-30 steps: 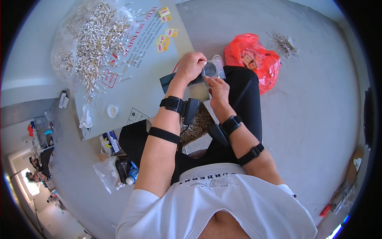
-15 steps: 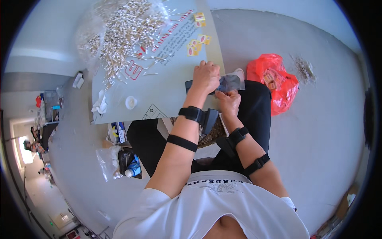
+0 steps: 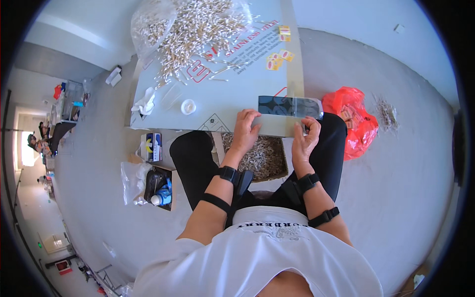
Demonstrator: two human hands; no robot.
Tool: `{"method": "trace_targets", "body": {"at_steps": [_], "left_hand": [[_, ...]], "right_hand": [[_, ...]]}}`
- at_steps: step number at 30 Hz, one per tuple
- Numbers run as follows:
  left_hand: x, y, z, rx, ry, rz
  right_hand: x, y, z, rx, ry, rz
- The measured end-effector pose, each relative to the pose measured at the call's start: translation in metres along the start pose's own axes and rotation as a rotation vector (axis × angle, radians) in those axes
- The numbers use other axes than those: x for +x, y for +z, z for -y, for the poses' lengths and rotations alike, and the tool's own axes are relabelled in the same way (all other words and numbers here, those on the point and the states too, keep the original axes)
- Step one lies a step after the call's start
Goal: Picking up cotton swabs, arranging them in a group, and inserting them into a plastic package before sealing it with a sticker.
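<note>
A dark, glossy flat strip (image 3: 283, 106) with a clear, see-through right part lies along the near right edge of the table. My left hand (image 3: 245, 131) is at the table edge by the strip's left end, its thumb apart from the fingers and nothing in it. Below the strip's right part is my right hand (image 3: 306, 141), with bent fingers, a gap between thumb and forefinger, and no visible object held. Farther off, several small yellow cards (image 3: 273, 61) lie on the table. A large heap of cotton swabs (image 3: 198, 34) spills from a clear plastic bag.
The table (image 3: 163, 111) carries a small white round tub (image 3: 188, 107) and crumpled white tissue (image 3: 144, 101). Between my legs stands a box of swabs (image 3: 267, 158). On the floor are a red plastic bag (image 3: 363, 136), loose sticks (image 3: 387, 115) and a carton with a blue bottle (image 3: 162, 194).
My hands have separated and drawn back toward me. The dark strip, partly covered by them before, now lies uncovered. The whole view has also shifted.
</note>
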State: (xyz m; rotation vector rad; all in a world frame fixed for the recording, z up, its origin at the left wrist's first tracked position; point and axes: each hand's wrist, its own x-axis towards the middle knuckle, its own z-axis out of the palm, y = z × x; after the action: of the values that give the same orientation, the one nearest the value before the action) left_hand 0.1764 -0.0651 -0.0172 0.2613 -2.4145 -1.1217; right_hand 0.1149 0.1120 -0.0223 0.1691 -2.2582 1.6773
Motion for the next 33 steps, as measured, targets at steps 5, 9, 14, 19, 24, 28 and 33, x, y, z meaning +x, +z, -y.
{"method": "trace_targets", "body": {"at_steps": [5, 9, 14, 19, 24, 28, 33], "left_hand": [[-0.004, -0.038, 0.034, 0.082, -0.067, -0.219], [0.002, -0.073, 0.041, 0.282, -0.149, -0.315], [0.018, -0.120, 0.058, 0.566, -0.211, -0.538], [0.022, -0.126, 0.086, 0.532, -0.273, -0.282], [0.026, -0.123, 0.093, 0.603, -0.383, -0.116], [0.034, -0.128, 0.099, 0.642, -0.450, -0.189], [0.046, -0.125, 0.087, 0.738, -0.309, -0.326]], "right_hand": [[0.017, 0.031, 0.026, 0.150, 0.183, 0.378], [0.046, 0.083, 0.021, 0.102, 0.147, 0.522], [0.068, 0.137, 0.035, 0.054, 0.126, 0.776], [0.066, 0.188, 0.043, -0.123, -0.161, 0.701], [0.070, 0.222, 0.057, -0.260, -0.343, 0.657], [0.078, 0.238, 0.064, -0.376, -0.511, 0.672], [0.086, 0.245, 0.063, -0.441, -0.577, 0.764]]}}
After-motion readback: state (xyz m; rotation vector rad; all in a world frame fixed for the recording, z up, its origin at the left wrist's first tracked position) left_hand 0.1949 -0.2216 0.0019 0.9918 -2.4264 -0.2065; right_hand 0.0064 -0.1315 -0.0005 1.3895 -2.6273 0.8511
